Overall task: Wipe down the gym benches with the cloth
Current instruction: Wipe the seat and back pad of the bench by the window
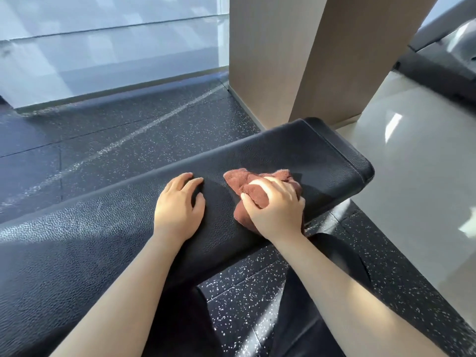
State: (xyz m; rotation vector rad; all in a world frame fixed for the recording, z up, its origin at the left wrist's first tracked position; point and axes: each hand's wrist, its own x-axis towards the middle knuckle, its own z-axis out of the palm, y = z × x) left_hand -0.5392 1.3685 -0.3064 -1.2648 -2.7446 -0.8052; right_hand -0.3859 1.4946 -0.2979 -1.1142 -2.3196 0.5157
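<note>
Rust-brown terry cloth (pixel 253 191) is bunched under the right hand (pixel 277 207), whose fingers (pixel 260 202) curl down and clutch its folds, pressing it onto the black padded bench (pixel 322 155). The cloth lies on the bench top toward its far rounded end, a corner poking out beyond the knuckles. Just beside it, not touching it, the left hand (pixel 177 207) rests flat on the pebbled black vinyl with fingers spread and holding nothing. Both bare forearms reach in from the lower edge. Under the bench lies dark speckled rubber flooring (pixel 128 130); to the right, pale glossy tile (pixel 412 163). A beige pillar (pixel 283 55) stands behind the bench end, and a glass wall (pixel 103 47) lies beyond. No brand, label or writing is legible anywhere.
</note>
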